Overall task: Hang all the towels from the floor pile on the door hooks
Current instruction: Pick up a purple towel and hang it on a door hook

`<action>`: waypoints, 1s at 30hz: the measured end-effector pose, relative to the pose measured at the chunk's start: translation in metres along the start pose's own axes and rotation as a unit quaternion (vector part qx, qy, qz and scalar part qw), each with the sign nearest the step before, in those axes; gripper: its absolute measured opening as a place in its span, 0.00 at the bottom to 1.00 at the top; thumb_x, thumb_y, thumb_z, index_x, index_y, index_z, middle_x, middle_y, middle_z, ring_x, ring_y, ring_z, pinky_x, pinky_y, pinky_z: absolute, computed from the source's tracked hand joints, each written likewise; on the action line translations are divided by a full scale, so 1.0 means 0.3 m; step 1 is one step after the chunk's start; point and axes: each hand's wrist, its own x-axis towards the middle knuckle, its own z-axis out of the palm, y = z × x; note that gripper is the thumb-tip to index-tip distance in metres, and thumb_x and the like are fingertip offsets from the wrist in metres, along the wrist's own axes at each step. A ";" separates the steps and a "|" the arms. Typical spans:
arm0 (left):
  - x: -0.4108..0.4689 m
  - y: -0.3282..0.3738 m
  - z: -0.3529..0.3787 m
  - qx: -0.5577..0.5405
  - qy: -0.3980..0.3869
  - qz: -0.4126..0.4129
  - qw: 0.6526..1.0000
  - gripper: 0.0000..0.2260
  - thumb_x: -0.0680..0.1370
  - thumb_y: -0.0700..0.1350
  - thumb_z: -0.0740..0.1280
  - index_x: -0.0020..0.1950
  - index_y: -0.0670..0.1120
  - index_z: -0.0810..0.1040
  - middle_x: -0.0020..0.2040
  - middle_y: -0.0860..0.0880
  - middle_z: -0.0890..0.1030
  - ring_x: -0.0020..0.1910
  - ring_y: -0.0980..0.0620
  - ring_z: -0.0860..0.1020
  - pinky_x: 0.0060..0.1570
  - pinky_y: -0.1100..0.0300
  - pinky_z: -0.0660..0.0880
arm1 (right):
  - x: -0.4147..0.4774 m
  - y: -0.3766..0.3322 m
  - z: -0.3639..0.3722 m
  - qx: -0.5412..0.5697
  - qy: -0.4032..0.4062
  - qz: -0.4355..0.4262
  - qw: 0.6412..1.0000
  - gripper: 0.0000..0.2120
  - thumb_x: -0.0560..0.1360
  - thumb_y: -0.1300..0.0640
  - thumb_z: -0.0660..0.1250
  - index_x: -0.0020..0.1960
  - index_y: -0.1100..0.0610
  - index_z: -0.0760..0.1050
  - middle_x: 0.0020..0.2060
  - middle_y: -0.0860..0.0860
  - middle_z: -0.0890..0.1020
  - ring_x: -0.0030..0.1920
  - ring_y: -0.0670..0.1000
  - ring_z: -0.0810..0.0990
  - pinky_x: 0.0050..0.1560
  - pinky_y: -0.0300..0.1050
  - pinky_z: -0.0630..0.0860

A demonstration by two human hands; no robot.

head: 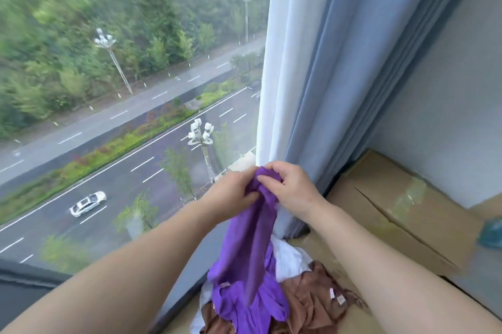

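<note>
A purple towel [251, 246] hangs stretched up from the pile on the floor. Both hands hold its top end in front of the window. My left hand [231, 195] grips the cloth from the left, fingers curled into it. My right hand [292, 187] pinches the bunched top edge from the right. The towel's lower part still lies on the pile, which holds a brown towel [312, 303] and a white towel [290, 260]. No door or hooks appear in view.
A tall window [122, 89] fills the left, its dark sill [30, 279] at lower left. White and blue curtains [339, 75] hang just behind my hands. Flattened cardboard [394, 214] covers the floor at right, with a teal object [491, 233] at the edge.
</note>
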 end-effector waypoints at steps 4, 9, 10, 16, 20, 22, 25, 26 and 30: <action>-0.047 0.168 -0.176 0.023 0.073 0.027 0.997 0.07 0.70 0.46 0.60 0.45 0.46 0.74 0.35 0.50 0.77 0.36 0.47 0.74 0.38 0.54 0.72 | -0.044 -0.201 -0.114 0.086 -0.009 -0.021 0.996 0.04 0.77 0.59 0.67 0.43 0.55 0.78 0.32 0.50 0.79 0.30 0.44 0.76 0.34 0.36 0.73; -0.197 0.376 -0.447 0.005 0.223 0.038 0.974 0.05 0.73 0.46 0.60 0.38 0.46 0.71 0.30 0.55 0.70 0.31 0.56 0.66 0.33 0.62 0.66 | -0.143 -0.374 -0.120 0.084 -0.077 -0.037 0.993 0.05 0.71 0.50 0.71 0.46 0.46 0.77 0.43 0.49 0.80 0.37 0.46 0.78 0.40 0.37 0.75; -0.249 0.415 -0.505 0.004 0.243 0.031 0.969 0.07 0.74 0.46 0.60 0.39 0.45 0.72 0.30 0.54 0.71 0.31 0.56 0.66 0.34 0.61 0.66 | -0.173 -0.418 -0.105 0.071 -0.102 -0.044 0.991 0.06 0.73 0.53 0.70 0.49 0.45 0.76 0.45 0.48 0.79 0.38 0.46 0.78 0.42 0.38 0.77; -0.384 0.526 -0.646 0.059 0.249 0.067 0.964 0.06 0.73 0.43 0.61 0.42 0.43 0.76 0.36 0.51 0.76 0.36 0.54 0.72 0.40 0.60 0.69 | -0.218 -0.553 -0.030 0.074 -0.082 -0.091 0.990 0.08 0.77 0.60 0.63 0.46 0.49 0.77 0.41 0.46 0.81 0.43 0.45 0.80 0.50 0.46 0.77; -0.551 0.533 -0.762 0.078 0.319 0.056 0.943 0.06 0.76 0.42 0.61 0.48 0.42 0.76 0.40 0.50 0.78 0.40 0.51 0.74 0.40 0.63 0.66 | -0.284 -0.736 0.079 0.102 -0.069 -0.165 0.979 0.06 0.75 0.55 0.62 0.45 0.55 0.77 0.38 0.48 0.80 0.40 0.47 0.76 0.44 0.51 0.74; -0.634 0.523 -0.795 0.072 0.339 0.035 0.938 0.06 0.78 0.38 0.61 0.54 0.40 0.74 0.44 0.49 0.77 0.43 0.50 0.74 0.41 0.63 0.65 | -0.324 -0.816 0.140 0.122 -0.062 -0.193 0.971 0.06 0.78 0.59 0.62 0.44 0.54 0.77 0.35 0.45 0.79 0.37 0.45 0.75 0.40 0.47 0.73; -0.765 0.507 -0.841 0.046 0.366 0.027 0.929 0.11 0.78 0.34 0.59 0.59 0.42 0.72 0.44 0.51 0.76 0.43 0.54 0.73 0.41 0.66 0.65 | -0.377 -0.906 0.225 0.119 -0.066 -0.220 0.966 0.06 0.78 0.60 0.63 0.44 0.57 0.78 0.34 0.46 0.77 0.36 0.45 0.73 0.39 0.44 0.70; -0.810 0.504 -0.859 0.035 0.371 0.031 0.928 0.13 0.77 0.34 0.57 0.59 0.44 0.73 0.44 0.52 0.76 0.42 0.56 0.72 0.41 0.68 0.66 | -0.391 -0.926 0.249 0.116 -0.077 -0.222 0.965 0.06 0.76 0.58 0.65 0.45 0.59 0.78 0.35 0.48 0.77 0.37 0.46 0.73 0.39 0.45 0.70; -0.975 0.495 -0.917 0.058 0.367 0.042 0.927 0.14 0.71 0.34 0.54 0.48 0.49 0.74 0.42 0.53 0.78 0.44 0.52 0.74 0.47 0.66 0.70 | -0.437 -0.962 0.324 0.141 -0.183 -0.186 0.955 0.04 0.75 0.60 0.70 0.47 0.62 0.80 0.36 0.49 0.81 0.38 0.46 0.78 0.41 0.43 0.76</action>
